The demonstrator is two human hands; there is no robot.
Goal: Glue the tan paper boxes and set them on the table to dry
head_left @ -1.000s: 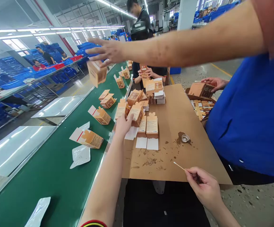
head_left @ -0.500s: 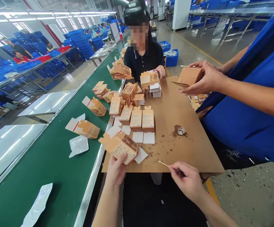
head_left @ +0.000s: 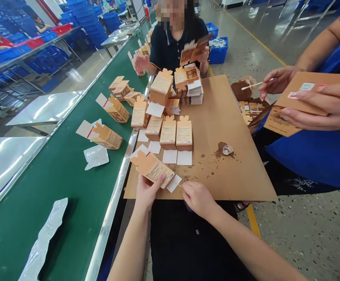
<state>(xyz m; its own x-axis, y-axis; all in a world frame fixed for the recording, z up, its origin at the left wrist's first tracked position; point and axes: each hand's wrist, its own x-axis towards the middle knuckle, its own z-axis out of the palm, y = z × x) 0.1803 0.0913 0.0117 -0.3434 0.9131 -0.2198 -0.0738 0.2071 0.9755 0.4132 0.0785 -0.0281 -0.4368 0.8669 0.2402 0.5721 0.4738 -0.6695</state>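
Head view: the right hand [head_left: 197,197] pinches a thin stick [head_left: 179,185] beside the white flap [head_left: 174,184]. Left of those fingers, the left hand [head_left: 146,192] pinches the carton [head_left: 155,169]; best hold it steady, uncrushed, and clear of the stained cardboard [head_left: 231,177] beyond.

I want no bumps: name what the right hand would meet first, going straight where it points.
The right hand would probably meet the white flap of the carton in the left hand, though depth is unclear.
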